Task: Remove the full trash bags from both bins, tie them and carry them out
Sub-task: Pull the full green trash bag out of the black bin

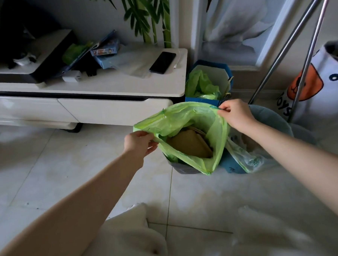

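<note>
A light green trash bag stands open in a small bin on the tiled floor, with brown cardboard showing inside. My left hand pinches the bag's rim on its left side. My right hand pinches the rim at the far right corner, so the mouth is stretched wide between them. Behind it, a second blue bin next to the cabinet holds another crumpled green bag.
A white TV cabinet with a phone and boxes stands at the left. A metal rack's legs and a white toy bin stand at the right. A loose plastic bag lies beside the near bin.
</note>
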